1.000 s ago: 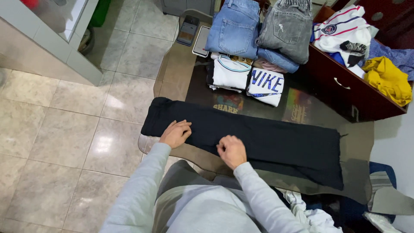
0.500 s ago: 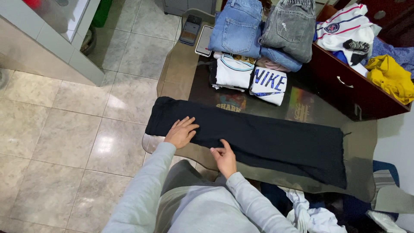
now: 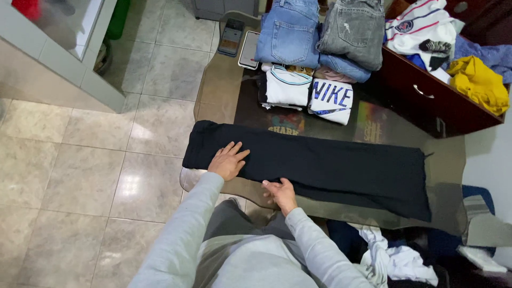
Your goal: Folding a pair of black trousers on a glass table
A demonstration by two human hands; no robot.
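Black trousers (image 3: 320,165) are laid out flat and folded lengthwise across the near part of a glass table (image 3: 218,88), running from left to right. The left hand (image 3: 228,160) is pressed flat on the cloth near its left end, fingers spread and released, nothing grasped. The right hand (image 3: 280,193) is set at the near edge of the trousers, where the cloth meets the table's rim; its fingers are curled at the hem, but whether cloth is actually pinched cannot be told.

On the far side of the table, well apart from the trousers, stacks of folded clothes are seen: blue jeans (image 3: 288,29), grey jeans (image 3: 356,29), and two folded white shirts (image 3: 309,93) in front of them. Two phones (image 3: 240,42) are lying just left of the blue jeans. A dark red drawer (image 3: 426,98) is standing open at the far right, filled with a white striped shirt (image 3: 421,26) and a yellow garment (image 3: 477,82). Loose laundry (image 3: 394,256) is heaped below the near right edge of the table.

A bare strip of glass is left between the trousers and the folded stacks. The left end of the trousers reaches the table's left edge, beyond which tiled floor (image 3: 80,176) lies open.
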